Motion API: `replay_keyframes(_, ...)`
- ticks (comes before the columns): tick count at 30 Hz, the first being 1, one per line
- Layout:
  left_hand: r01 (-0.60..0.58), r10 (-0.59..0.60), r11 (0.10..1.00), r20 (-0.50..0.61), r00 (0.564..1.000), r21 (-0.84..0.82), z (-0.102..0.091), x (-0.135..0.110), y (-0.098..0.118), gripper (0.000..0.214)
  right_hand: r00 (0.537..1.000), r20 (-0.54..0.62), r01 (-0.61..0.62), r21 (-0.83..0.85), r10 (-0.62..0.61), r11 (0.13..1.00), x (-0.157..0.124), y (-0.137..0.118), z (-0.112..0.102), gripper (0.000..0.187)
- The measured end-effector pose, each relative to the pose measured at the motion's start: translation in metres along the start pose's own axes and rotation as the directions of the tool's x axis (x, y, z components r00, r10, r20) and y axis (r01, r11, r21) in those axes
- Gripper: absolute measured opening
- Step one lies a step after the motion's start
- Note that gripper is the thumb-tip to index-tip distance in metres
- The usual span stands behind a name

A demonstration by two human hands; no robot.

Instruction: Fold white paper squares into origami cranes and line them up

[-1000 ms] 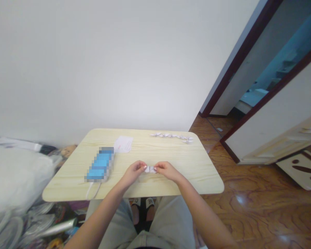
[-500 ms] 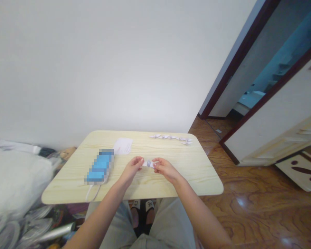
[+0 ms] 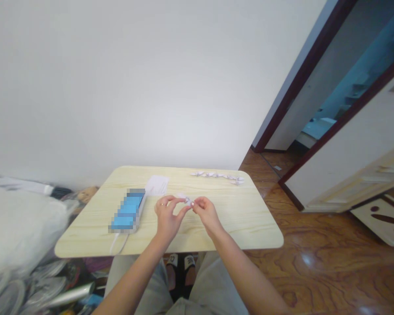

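My left hand (image 3: 167, 217) and my right hand (image 3: 205, 211) meet above the middle of a light wooden table (image 3: 249, 218). Both pinch a small folded piece of white paper (image 3: 184, 199) between their fingertips, lifted a little off the tabletop. A ring shows on my left hand. Most of the paper is hidden by my fingers.
A blurred blue-screened phone (image 3: 128, 210) with a white cable lies left of my hands. A white paper sheet (image 3: 156, 185) lies behind it. A row of small folded paper pieces (image 3: 218, 176) lines the far edge. Clutter and bags (image 3: 22, 232) sit left; an open doorway (image 3: 331, 118) is right.
Both hands have moved away from me and lifted the small paper off the table. The fingertips have drawn closer together around it.
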State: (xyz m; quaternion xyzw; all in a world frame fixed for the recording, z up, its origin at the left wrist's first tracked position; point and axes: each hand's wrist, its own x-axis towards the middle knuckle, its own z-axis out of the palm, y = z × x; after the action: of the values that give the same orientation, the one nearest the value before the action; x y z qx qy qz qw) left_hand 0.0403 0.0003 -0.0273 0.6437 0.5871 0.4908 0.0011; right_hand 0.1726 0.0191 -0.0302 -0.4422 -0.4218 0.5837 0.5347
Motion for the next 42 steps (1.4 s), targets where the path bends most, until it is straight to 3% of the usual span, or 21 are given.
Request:
replay_keyframes(3,0.055,-0.052,0.995,0.045,0.998,-0.083,0.002,0.004,-0.003,0.015,0.996,0.085,-0.011,0.040,0.008,0.999,-0.003,0.000,0.001,0.029)
replay_keyframes(9,0.174,-0.149,0.926,0.101,0.984,-0.335,0.004,0.008,-0.009,0.014,0.986,0.168,0.004,0.066,-0.015,0.998,-0.007,-0.001,0.004,0.032)
replay_keyframes(15,0.375,-0.288,0.837,0.263,0.921,-0.397,0.006,0.008,-0.014,0.017,0.981,0.191,0.030,-0.035,-0.022,0.999,-0.005,-0.004,0.000,0.033)
replay_keyframes(17,0.394,-0.255,0.806,0.343,0.904,-0.441,0.003,0.011,-0.016,0.017,0.979,0.202,-0.022,-0.086,0.039,0.996,-0.002,-0.005,-0.007,0.032)
replay_keyframes(20,0.345,-0.110,0.802,0.448,0.887,-0.487,-0.003,0.017,-0.016,0.016,0.962,0.230,-0.125,-0.117,0.150,0.985,0.005,-0.007,-0.015,0.039)
replay_keyframes(23,0.313,-0.001,0.812,0.535,0.845,-0.493,-0.007,0.021,-0.014,0.015,0.939,0.305,-0.118,-0.154,0.160,0.981,0.009,-0.007,-0.016,0.032)
replay_keyframes(28,0.408,-0.167,0.816,0.508,0.845,-0.410,-0.005,0.016,-0.014,0.025,0.987,0.158,0.039,-0.251,0.002,0.967,0.013,-0.006,-0.010,0.026)
replay_keyframes(32,0.461,-0.146,0.798,0.617,0.773,-0.389,0.000,0.009,-0.013,0.028,0.992,0.097,0.106,-0.285,-0.081,0.953,0.015,-0.005,-0.008,0.027)
replay_keyframes(36,0.551,-0.211,0.706,0.611,0.763,-0.444,0.006,0.009,-0.013,0.029,0.997,0.060,0.057,-0.203,-0.045,0.978,0.014,-0.001,-0.008,0.028)
replay_keyframes(42,0.680,-0.247,0.555,0.685,0.685,-0.479,0.005,0.013,-0.015,0.029,0.987,0.057,-0.156,0.160,0.149,0.975,0.009,-0.001,-0.006,0.033)
